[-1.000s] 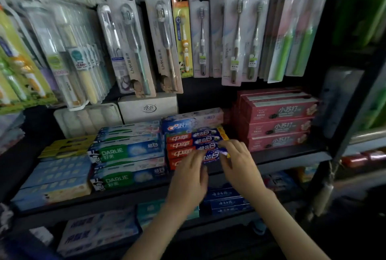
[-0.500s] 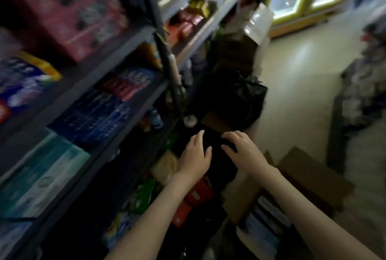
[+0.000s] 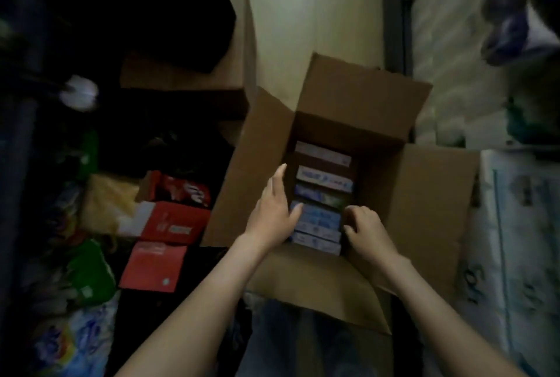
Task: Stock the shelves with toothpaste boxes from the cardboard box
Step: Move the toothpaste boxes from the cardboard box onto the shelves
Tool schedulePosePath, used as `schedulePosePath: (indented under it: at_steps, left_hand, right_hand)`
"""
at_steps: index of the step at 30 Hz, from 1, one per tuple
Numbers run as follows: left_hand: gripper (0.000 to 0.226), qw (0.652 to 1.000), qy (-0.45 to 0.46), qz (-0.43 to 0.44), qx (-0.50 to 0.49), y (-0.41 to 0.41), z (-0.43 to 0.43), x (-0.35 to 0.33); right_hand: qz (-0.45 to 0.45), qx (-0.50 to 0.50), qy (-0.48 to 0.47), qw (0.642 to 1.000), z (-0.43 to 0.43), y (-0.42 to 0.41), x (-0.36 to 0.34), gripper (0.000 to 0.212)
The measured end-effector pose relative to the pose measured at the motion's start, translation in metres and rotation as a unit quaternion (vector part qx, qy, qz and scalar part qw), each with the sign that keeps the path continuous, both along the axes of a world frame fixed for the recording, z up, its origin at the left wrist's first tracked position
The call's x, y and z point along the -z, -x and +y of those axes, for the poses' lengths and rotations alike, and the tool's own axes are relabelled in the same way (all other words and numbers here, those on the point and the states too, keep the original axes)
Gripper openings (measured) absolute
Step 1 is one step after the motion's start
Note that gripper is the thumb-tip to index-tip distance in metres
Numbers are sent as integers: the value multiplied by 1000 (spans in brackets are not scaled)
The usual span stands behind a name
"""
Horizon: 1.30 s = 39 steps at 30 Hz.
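Note:
An open cardboard box [image 3: 421,195] stands on the floor below me with its flaps spread out. Inside lie several toothpaste boxes [image 3: 319,220], blue and white, side by side in a row. My left hand [image 3: 274,210] reaches into the box at the left ends of the nearest ones, fingers mostly straight, thumb against a blue box. My right hand [image 3: 365,232] is at their right ends with fingers curled down over the edge. Whether either hand grips a box is unclear in the dim, blurred view.
Red packages [image 3: 169,220] and colourful bags [image 3: 75,343] lie on the floor to the left beside a dark shelf base. Wrapped white packs [image 3: 521,243] stand at the right. Pale floor [image 3: 312,13] extends beyond the cardboard box. A second flat cardboard piece [image 3: 181,79] lies upper left.
My view swung from the toothpaste shelf down to the floor. Both hands left the shelf and now reach into the cardboard box at the ends of the nearest toothpaste boxes.

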<state>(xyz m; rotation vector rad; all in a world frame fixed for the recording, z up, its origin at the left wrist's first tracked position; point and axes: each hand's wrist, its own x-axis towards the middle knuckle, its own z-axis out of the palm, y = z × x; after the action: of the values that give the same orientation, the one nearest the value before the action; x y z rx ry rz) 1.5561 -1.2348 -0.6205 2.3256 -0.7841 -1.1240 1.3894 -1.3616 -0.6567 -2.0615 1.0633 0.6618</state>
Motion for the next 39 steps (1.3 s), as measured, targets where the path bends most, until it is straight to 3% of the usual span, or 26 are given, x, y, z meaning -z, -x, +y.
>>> schedulePosePath:
  at_steps: [4, 8, 12, 18, 21, 26, 30, 33, 35, 39]
  left_hand:
    - [86, 991, -67, 17, 111, 30, -16, 112]
    - [94, 965, -177, -20, 191, 45, -15, 217]
    - [100, 923, -272, -39, 268, 54, -9, 296]
    - [97, 877, -305, -47, 369, 63, -7, 358]
    - [93, 872, -301, -52, 383, 69, -4, 369]
    - [87, 871, -301, -64, 384, 71, -5, 373]
    - [85, 871, -294, -95, 383, 69, -10, 366]
    - [87, 878, -282, -114, 369, 67, -15, 345]
    - [91, 888, -260, -127, 357, 66, -19, 319]
    - [91, 931, -172, -114, 302, 59, -23, 231]
  right_hand:
    - [37, 7, 1, 999, 6, 30, 98, 43]
    - [68, -20, -25, 997, 10, 38, 193, 40]
    - [141, -95, -67, 983, 18, 34, 277, 66]
    - [199, -199, -113, 953, 36, 40, 361, 101]
    - [158, -259, -82, 949, 28, 45, 374, 104]
    - [20, -355, -21, 935, 31, 42, 370, 92]
    - [97, -305, 43, 946, 38, 33, 381, 98]
    - [112, -239, 29, 964, 34, 26, 371, 95]
    - [93, -181, 14, 979, 29, 22, 346, 94]
    - [41, -158, -13, 986, 10, 1, 244, 95]
